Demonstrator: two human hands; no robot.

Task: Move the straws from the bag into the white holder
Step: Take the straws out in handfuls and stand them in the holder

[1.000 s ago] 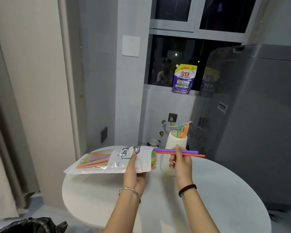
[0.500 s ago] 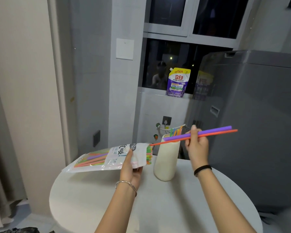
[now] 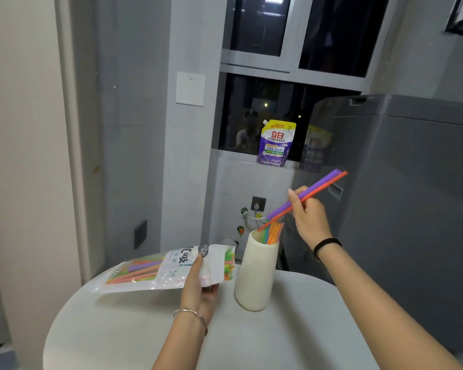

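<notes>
Right hand point(image 3: 309, 220), fingers point(image 3: 296, 194) curled, pinching a purple straw point(image 3: 316, 188) and an orange straw point(image 3: 329, 183) together near mid-length. Both are smooth, straight plastic tubes tilted up to the right; their lower ends lie at the mouth of the white holder point(image 3: 254, 276), the orange tip touching its rim. The holder is a matt, tall, rounded vase-like cylinder standing upright near the far edge of the round pale desk point(image 3: 118, 329), with green and orange straws point(image 3: 271, 233) already leaning inside. Left hand point(image 3: 198, 287), thumb on top and fingers curled beneath, grips the bag point(image 3: 158, 268) near its open end. This is a flat, glossy pouch of clear and white film held above the far left edge of the desk, just beside the holder, with coloured straws lying lengthwise within.
</notes>
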